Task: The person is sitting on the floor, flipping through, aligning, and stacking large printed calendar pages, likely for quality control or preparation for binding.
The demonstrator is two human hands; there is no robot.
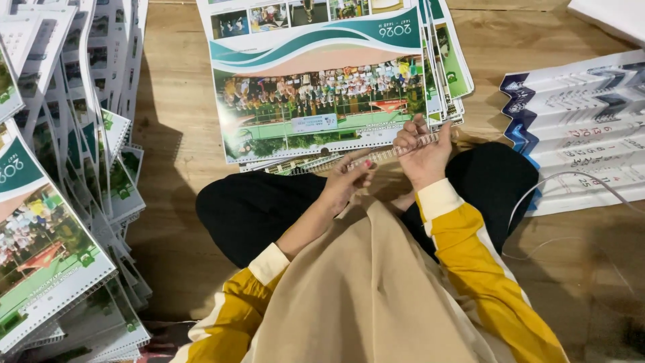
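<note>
Both the left hand (346,181) and right hand (423,151) pinch a wire binding comb (396,149), partly hidden by fingers, just below the punched calendar stack (316,87), bare wooden floor (168,134) left.

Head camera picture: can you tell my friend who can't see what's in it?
Both hands, left hand and right hand, hold a wire binding coil at the punched edge of a calendar stack on the wooden floor. More calendars sit piled left.

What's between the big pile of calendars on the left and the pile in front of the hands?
Only bare wooden floor, partly in shadow, shows between the left pile and the front pile in the head view.
</note>
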